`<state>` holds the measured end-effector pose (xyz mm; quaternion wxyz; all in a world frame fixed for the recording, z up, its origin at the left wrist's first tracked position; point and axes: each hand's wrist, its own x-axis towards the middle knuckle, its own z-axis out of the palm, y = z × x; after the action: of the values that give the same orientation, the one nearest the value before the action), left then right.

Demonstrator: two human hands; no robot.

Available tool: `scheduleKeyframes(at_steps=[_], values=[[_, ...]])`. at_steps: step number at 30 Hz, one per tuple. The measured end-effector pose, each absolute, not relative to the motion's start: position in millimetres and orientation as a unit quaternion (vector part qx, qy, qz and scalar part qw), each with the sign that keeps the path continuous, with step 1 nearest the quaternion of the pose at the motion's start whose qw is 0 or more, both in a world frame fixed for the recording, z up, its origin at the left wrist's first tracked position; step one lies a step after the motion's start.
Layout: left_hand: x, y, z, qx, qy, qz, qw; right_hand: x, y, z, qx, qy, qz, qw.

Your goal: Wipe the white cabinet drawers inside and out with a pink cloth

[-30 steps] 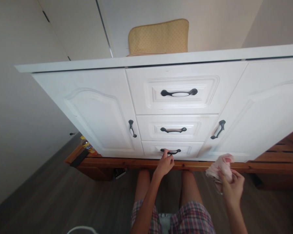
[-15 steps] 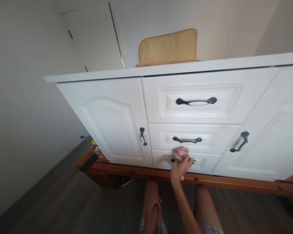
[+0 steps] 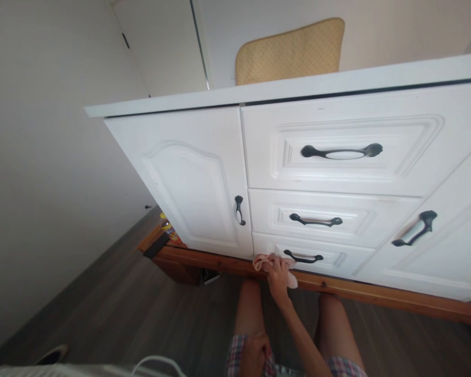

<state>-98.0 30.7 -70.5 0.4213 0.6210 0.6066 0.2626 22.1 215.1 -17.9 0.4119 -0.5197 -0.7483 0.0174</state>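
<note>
One hand, the left hand (image 3: 255,352), rests on the lap with fingers curled, holding nothing I can see. Farther out, the right hand (image 3: 278,273) grips a pink cloth (image 3: 264,262), pressing it on the bottom drawer (image 3: 337,260) just left of its black handle (image 3: 303,257).

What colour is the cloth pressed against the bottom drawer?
Pale pink, seen in the head view: the cloth is bunched under the right hand at the bottom drawer.

Sitting on a wooden base (image 3: 377,296): white cabinet (image 3: 188,178), yellow cushion (image 3: 290,52) resting on top, grey plank floor (image 3: 121,319) running alongside plain walls (image 3: 43,157).
</note>
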Motion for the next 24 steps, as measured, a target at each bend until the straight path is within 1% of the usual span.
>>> scheduleKeyframes(at_steps=[3,6,10,14,16,18,20,22,24], values=[[-98,27,-64,0.616,0.617,0.255,0.418,77,207,-31,-0.576,-0.671,0.033,0.466],[-94,27,-58,0.619,0.619,0.252,0.413,139,208,-28,-0.645,-0.542,0.034,0.538],[-90,35,-54,0.629,0.616,0.251,0.403,220,208,-3,-0.704,-0.393,0.013,0.591],[-88,44,-48,0.637,0.607,0.264,0.395,275,187,28,-0.704,-0.294,0.048,0.645],[-85,49,-42,0.641,0.597,0.284,0.389,291,167,34,-0.691,-0.243,0.075,0.676],[-82,56,-32,0.648,0.580,0.313,0.381,301,140,28,-0.667,-0.175,0.123,0.714],[-78,67,-16,0.660,0.556,0.345,0.369,304,107,13,-0.654,-0.125,0.173,0.726],[-73,84,11,0.671,0.534,0.375,0.352,302,71,-9,-0.654,-0.128,0.211,0.715],[-66,105,51,0.681,0.515,0.409,0.322,297,38,-31,-0.649,-0.157,0.245,0.702]])
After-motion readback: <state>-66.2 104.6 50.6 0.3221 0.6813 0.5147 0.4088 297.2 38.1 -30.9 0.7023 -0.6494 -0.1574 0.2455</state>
